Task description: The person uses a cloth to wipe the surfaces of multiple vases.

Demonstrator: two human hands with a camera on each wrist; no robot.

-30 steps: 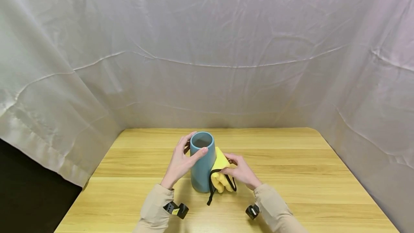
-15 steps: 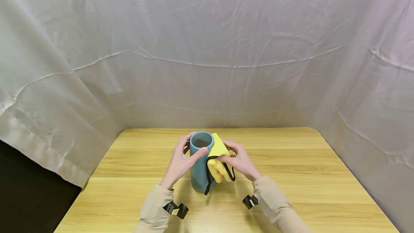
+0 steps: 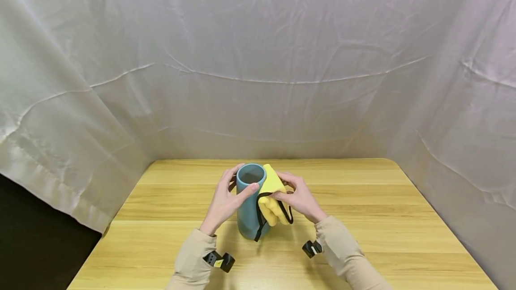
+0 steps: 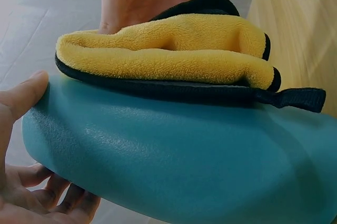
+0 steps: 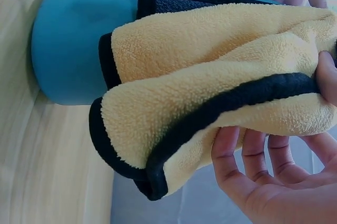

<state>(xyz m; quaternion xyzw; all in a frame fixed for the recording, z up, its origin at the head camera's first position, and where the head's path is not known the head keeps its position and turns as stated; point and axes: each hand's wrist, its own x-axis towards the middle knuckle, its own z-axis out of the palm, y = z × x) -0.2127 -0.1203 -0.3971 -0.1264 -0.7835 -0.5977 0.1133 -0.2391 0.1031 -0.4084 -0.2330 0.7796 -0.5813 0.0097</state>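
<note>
A tall blue vase with a round open mouth stands upright on the table. My left hand grips it near the rim, thumb on the near side and fingers curled round the far left side; the left wrist view shows these fingers against the blue wall. My right hand pinches a folded yellow cloth with black edging. In the left wrist view the plush cloth lies against the vase's side. Its black-edged lower folds hang loose in the right wrist view.
The wooden table extends on both sides of the vase. A pale grey curtain closes off the back and sides. Small black cameras are strapped to both wrists.
My right hand has raised the yellow cloth along the vase's right side, from low on the vase up to its rim. The left hand and the vase have stayed put.
</note>
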